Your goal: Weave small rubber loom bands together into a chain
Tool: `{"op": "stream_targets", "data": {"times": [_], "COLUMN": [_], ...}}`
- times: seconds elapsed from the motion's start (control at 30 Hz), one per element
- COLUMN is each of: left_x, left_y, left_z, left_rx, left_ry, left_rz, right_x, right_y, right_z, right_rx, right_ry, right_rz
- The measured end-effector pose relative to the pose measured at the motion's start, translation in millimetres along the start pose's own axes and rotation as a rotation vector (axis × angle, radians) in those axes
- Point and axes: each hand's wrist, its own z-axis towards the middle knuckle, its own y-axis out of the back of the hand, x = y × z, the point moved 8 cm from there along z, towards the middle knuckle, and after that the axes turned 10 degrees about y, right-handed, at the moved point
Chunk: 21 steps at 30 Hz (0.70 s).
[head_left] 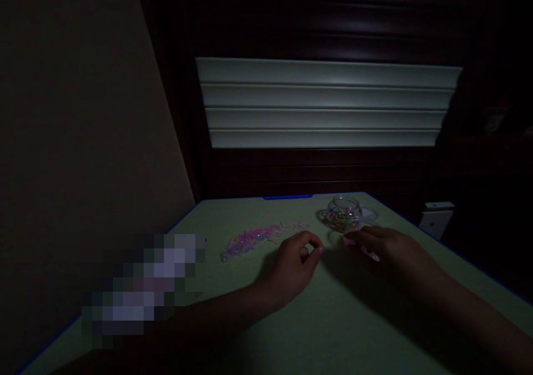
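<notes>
Right hand: right of centre, low; fingers curled down and clamped on a clear container with pink showing beneath the fingers. Left hand: lower centre, curled, thumb and forefinger tips together in a ring; cannot tell whether anything is pinched. Glass jar of multicoloured bands just beyond the right hand. Pink-purple strands spread on the counter, centre-left of the left hand.
</notes>
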Motion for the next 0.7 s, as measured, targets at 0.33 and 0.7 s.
{"op": "stream_targets", "data": {"times": [0.33, 0.7], "left_x": [-12, -13], "left_y": [-0.6, -3.9], "left_z": [-3, -4], "left_rx": [0.038, 0.079], "left_ry": [-0.018, -0.029], "left_rz": [-0.049, -0.075], "right_x": [1, 8], "right_y": [-2, -2], "right_z": [1, 2], "right_rx": [0.035, 0.04], "right_ry": [0.004, 0.06], "right_rz": [0.026, 0.039]}}
